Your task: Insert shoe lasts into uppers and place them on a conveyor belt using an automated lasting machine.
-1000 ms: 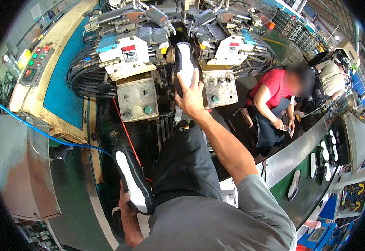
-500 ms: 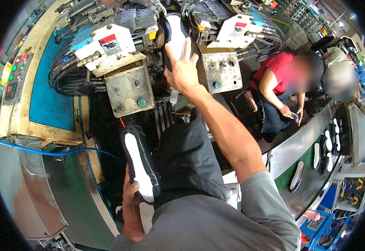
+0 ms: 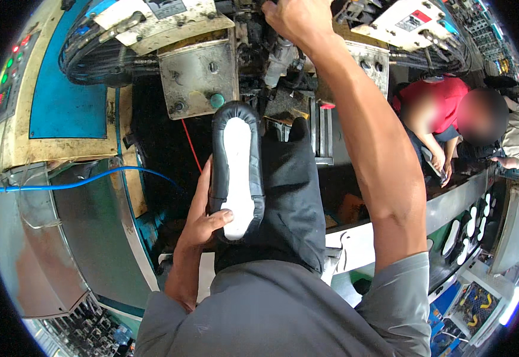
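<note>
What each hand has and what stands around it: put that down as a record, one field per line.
Left hand: holds a black shoe near its lower end
Shoe position: white underside facing the camera, long side pointing away from the body
Right hand: at the upper edge, fingers partly cut off; grip cannot be told
Ahead: worn metal box with green button
Left side: button panel, blue hose
Right side: co-worker in red top, several white-soled pieces
</note>
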Action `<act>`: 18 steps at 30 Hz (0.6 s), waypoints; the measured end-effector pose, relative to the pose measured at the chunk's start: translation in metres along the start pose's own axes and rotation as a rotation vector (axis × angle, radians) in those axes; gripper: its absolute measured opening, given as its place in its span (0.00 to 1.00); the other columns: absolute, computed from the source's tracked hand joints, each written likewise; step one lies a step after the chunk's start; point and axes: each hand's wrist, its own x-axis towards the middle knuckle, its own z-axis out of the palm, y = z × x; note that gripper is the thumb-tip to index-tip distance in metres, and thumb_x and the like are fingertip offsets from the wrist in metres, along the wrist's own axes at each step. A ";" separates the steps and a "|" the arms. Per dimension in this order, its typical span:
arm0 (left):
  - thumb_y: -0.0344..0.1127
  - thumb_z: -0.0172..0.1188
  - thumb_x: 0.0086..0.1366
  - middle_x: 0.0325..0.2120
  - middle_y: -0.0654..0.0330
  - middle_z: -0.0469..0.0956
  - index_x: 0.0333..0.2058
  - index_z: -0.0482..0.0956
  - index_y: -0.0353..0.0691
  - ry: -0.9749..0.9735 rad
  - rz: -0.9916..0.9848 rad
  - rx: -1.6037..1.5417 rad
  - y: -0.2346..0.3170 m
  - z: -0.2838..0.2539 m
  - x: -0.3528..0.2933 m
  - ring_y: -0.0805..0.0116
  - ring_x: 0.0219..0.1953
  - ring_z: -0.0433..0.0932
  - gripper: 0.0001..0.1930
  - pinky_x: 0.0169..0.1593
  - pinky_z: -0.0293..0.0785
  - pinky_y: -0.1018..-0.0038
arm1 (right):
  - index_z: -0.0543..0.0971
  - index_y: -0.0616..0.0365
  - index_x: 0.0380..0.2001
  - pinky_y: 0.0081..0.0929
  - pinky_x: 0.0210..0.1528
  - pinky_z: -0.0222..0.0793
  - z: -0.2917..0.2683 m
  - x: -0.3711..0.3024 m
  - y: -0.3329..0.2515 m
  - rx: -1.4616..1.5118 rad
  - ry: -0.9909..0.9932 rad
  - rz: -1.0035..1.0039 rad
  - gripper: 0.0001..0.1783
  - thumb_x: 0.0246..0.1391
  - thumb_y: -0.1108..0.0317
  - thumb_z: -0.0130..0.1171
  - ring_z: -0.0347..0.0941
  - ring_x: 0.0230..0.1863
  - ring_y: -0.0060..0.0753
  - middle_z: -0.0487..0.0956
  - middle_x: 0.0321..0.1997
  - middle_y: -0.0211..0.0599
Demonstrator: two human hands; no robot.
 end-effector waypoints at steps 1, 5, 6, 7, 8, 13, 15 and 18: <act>0.38 0.69 0.47 0.81 0.48 0.53 0.84 0.44 0.41 -0.039 0.027 -0.018 0.000 0.001 0.002 0.51 0.82 0.55 0.65 0.82 0.49 0.58 | 0.65 0.33 0.80 0.59 0.80 0.61 0.003 0.000 0.003 -0.004 0.020 -0.010 0.47 0.58 0.60 0.71 0.53 0.79 0.88 0.48 0.84 0.75; 0.36 0.68 0.48 0.81 0.50 0.55 0.84 0.44 0.41 -0.001 0.008 -0.029 0.001 0.003 -0.005 0.51 0.81 0.58 0.64 0.81 0.51 0.59 | 0.65 0.33 0.80 0.56 0.80 0.62 0.009 -0.001 0.008 0.018 0.120 -0.081 0.47 0.59 0.61 0.71 0.53 0.80 0.84 0.50 0.84 0.73; 0.34 0.67 0.49 0.80 0.50 0.56 0.84 0.45 0.41 0.029 -0.029 -0.082 0.001 0.002 -0.010 0.51 0.80 0.59 0.63 0.81 0.53 0.59 | 0.65 0.33 0.80 0.56 0.80 0.62 0.012 -0.004 0.006 0.038 0.151 -0.108 0.47 0.59 0.61 0.70 0.54 0.80 0.83 0.50 0.84 0.73; 0.33 0.66 0.49 0.80 0.51 0.58 0.84 0.45 0.41 0.063 -0.059 -0.138 -0.002 0.000 -0.015 0.51 0.80 0.60 0.62 0.81 0.55 0.60 | 0.65 0.33 0.80 0.55 0.79 0.62 0.014 -0.008 0.010 0.060 0.183 -0.143 0.47 0.59 0.62 0.70 0.54 0.80 0.82 0.51 0.84 0.72; 0.32 0.64 0.52 0.78 0.50 0.61 0.83 0.47 0.41 0.082 -0.015 -0.254 -0.018 -0.009 -0.019 0.52 0.77 0.65 0.59 0.78 0.60 0.60 | 0.65 0.33 0.80 0.54 0.79 0.63 0.012 -0.012 0.014 0.095 0.216 -0.182 0.47 0.59 0.62 0.70 0.54 0.80 0.81 0.51 0.84 0.72; 0.42 0.71 0.62 0.70 0.49 0.72 0.82 0.52 0.43 0.473 -0.079 -0.282 -0.075 -0.083 -0.070 0.53 0.67 0.75 0.53 0.70 0.71 0.58 | 0.67 0.37 0.80 0.48 0.82 0.58 -0.014 -0.110 0.024 0.560 0.125 -0.224 0.44 0.62 0.75 0.65 0.55 0.83 0.64 0.57 0.84 0.61; 0.42 0.72 0.64 0.71 0.49 0.70 0.82 0.54 0.43 0.631 -0.096 -0.342 -0.095 -0.133 -0.095 0.54 0.68 0.74 0.52 0.70 0.69 0.59 | 0.66 0.49 0.80 0.49 0.83 0.56 -0.003 -0.210 0.052 0.487 0.004 -0.175 0.43 0.62 0.77 0.62 0.57 0.83 0.63 0.60 0.84 0.56; 0.39 0.73 0.64 0.67 0.49 0.74 0.80 0.58 0.41 0.855 -0.010 -0.210 -0.099 -0.221 -0.124 0.56 0.63 0.77 0.49 0.65 0.75 0.57 | 0.73 0.59 0.73 0.52 0.78 0.65 0.005 -0.366 0.097 0.518 -0.309 0.081 0.34 0.63 0.78 0.59 0.69 0.75 0.65 0.74 0.73 0.61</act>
